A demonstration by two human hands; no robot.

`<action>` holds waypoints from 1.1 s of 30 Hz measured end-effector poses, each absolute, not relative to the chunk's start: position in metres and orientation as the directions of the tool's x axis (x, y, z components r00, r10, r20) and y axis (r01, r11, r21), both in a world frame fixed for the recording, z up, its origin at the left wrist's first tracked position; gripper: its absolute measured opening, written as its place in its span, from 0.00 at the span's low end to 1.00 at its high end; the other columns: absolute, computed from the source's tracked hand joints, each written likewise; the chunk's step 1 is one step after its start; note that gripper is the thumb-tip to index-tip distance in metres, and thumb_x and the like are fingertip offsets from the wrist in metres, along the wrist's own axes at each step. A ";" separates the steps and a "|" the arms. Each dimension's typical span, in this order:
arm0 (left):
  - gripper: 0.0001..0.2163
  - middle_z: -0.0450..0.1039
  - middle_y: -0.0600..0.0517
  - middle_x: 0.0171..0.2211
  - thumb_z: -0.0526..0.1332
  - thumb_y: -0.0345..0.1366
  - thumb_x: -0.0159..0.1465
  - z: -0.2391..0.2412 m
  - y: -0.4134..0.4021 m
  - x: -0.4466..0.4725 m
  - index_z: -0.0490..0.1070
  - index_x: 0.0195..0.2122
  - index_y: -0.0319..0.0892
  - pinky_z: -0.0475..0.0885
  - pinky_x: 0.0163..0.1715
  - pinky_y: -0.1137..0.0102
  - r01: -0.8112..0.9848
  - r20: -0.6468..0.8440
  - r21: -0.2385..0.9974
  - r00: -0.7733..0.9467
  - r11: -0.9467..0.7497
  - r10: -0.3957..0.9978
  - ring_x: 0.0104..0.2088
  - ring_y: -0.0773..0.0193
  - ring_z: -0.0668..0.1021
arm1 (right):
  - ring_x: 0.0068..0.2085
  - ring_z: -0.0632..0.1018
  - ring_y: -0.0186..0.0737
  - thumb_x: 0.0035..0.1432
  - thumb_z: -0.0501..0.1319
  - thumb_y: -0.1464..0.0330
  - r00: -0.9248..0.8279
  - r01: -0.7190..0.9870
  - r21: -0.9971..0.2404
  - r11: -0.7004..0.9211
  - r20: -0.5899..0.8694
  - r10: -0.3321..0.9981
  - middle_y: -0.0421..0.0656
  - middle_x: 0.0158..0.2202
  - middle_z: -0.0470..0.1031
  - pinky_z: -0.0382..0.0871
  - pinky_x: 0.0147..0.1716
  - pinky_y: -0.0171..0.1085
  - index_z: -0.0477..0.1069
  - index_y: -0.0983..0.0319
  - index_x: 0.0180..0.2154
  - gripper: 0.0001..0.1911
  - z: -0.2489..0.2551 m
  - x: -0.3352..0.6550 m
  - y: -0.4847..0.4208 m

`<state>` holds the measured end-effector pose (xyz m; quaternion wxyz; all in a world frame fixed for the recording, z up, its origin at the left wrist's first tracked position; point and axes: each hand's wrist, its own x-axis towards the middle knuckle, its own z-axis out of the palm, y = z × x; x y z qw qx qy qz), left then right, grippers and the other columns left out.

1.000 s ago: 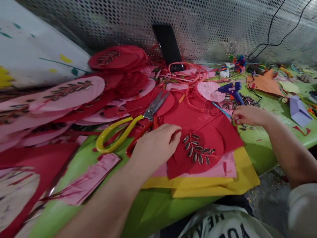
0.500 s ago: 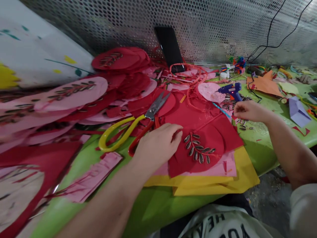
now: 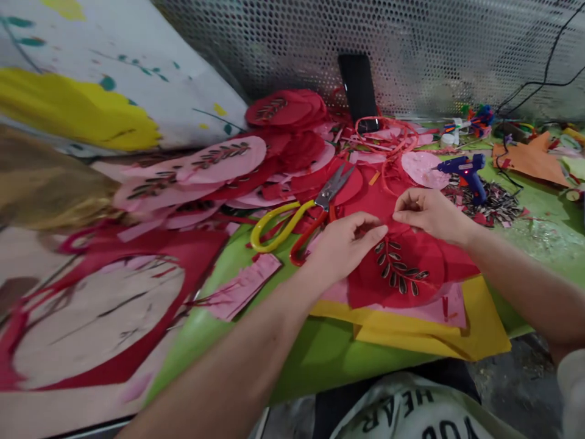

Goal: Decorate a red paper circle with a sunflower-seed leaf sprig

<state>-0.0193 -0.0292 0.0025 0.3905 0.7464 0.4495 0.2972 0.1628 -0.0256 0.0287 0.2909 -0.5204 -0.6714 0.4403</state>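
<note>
My left hand (image 3: 350,241) is closed in a pinch at the upper left edge of a red paper disc (image 3: 432,262). Just beside it, above the disc, my right hand (image 3: 432,213) pinches with thumb and forefinger. Whatever sits between the fingertips of either hand is too small to make out. Dark striped seeds (image 3: 397,267) form a leafy sprig along a thin red stem on the disc. Red, pink and yellow paper sheets (image 3: 489,329) lie beneath it. Scissors (image 3: 326,198) with one yellow and one red handle rest left of my hands, blades apart.
A blue glue gun (image 3: 466,171) stands by a heap of seeds (image 3: 496,201). Seed-decorated paper discs (image 3: 223,158) are piled at left. A black phone (image 3: 359,91) leans on the perforated metal wall. Folded pink paper (image 3: 247,286) lies on the green table (image 3: 301,372).
My right hand has moved left from beside the seed heap to the top of the red disc, close to my left hand. The view has shifted left.
</note>
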 end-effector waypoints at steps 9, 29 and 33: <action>0.07 0.65 0.57 0.19 0.56 0.38 0.55 0.007 -0.030 -0.019 0.68 0.26 0.40 0.64 0.24 0.74 0.337 -0.001 0.932 0.379 -0.137 0.925 0.21 0.70 0.66 | 0.18 0.65 0.25 0.46 0.60 0.70 -0.286 0.268 -0.963 0.029 -0.050 0.957 0.32 0.19 0.63 0.56 0.17 0.29 0.63 0.62 0.27 0.05 0.015 0.155 -0.028; 0.08 0.67 0.57 0.21 0.55 0.38 0.55 0.007 -0.026 -0.021 0.67 0.24 0.39 0.60 0.25 0.73 0.459 0.062 0.847 0.416 -0.268 0.907 0.23 0.69 0.66 | 0.31 0.73 0.33 0.49 0.57 0.68 -0.316 0.393 -0.896 0.208 0.081 0.945 0.41 0.31 0.72 0.66 0.31 0.35 0.63 0.62 0.40 0.13 0.008 0.158 -0.034; 0.08 0.65 0.57 0.20 0.55 0.38 0.56 0.006 -0.025 -0.023 0.66 0.24 0.40 0.61 0.24 0.74 0.465 0.045 0.853 0.390 -0.238 0.920 0.22 0.70 0.67 | 0.31 0.72 0.35 0.51 0.57 0.65 -0.262 0.658 -0.690 0.303 0.168 0.950 0.42 0.31 0.73 0.64 0.31 0.36 0.67 0.62 0.37 0.11 0.035 0.187 -0.032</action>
